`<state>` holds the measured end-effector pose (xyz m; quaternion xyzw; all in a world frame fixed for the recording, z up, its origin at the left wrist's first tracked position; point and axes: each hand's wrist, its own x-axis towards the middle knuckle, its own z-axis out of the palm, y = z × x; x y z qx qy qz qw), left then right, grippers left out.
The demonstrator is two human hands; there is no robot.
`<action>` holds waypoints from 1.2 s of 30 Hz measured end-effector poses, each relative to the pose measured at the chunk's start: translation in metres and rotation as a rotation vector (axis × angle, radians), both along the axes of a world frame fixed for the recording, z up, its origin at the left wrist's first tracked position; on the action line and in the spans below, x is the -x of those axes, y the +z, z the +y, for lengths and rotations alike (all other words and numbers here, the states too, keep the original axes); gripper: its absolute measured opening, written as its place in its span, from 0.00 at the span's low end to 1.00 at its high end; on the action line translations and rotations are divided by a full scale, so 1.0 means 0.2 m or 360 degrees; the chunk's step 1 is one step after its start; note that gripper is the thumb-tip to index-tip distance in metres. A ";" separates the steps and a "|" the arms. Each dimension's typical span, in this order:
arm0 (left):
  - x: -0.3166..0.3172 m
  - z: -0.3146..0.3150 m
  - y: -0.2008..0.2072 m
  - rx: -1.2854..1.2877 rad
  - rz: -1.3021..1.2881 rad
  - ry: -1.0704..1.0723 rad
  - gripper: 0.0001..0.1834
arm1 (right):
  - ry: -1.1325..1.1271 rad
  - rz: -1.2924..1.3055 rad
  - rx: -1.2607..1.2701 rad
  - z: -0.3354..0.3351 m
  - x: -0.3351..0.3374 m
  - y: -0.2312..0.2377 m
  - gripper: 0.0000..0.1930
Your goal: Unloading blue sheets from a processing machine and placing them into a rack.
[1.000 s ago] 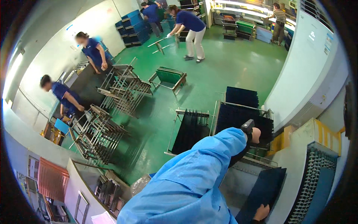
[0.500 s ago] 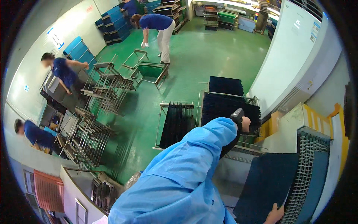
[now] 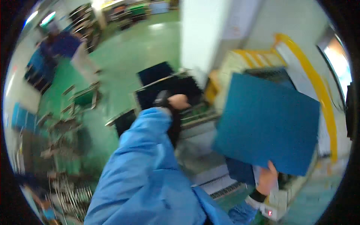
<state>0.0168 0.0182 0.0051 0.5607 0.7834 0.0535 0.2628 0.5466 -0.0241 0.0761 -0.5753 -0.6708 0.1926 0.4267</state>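
Observation:
A flat blue panel is held up at the right, its broad face toward me. My right hand grips its lower edge, thumb on the near face and the other fingers hidden behind. My left hand reaches forward over a rack of dark panels, a black band on its wrist. Blur and the angle hide its fingers, and whether it touches the panels cannot be made out. Something dark hangs just below that wrist. Beneath the blue panel, part of a darker blue sheet shows.
A pale machine with yellow tape stands behind the blue panel. Farther left are metal racks on the green floor. A bent-over person works at the far left. A lit screen hangs at the far right.
The view has swung to the right. My right hand has raised a panel from beside the machine's slotted conveyor, so its blue face now shows. My left arm stays stretched over the rack.

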 end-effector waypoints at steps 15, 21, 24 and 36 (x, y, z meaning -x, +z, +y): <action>0.09 -0.05 -0.07 -0.0107 -0.0427 -0.0063 0.20 | -0.0178 0.2655 0.0791 0.03 0.31 -0.05 0.08; 0.08 -0.04 -0.07 -0.0076 -0.0495 0.0023 0.18 | -0.0145 0.2666 0.0891 0.13 0.29 -0.14 0.09; 0.07 -0.03 -0.05 -0.0042 -0.0508 0.0044 0.18 | -0.0235 0.2611 0.0965 0.15 0.28 -0.18 0.10; 0.06 -0.04 -0.04 -0.0055 -0.0497 -0.0005 0.18 | -0.0084 0.2468 0.1002 0.23 0.29 -0.20 0.11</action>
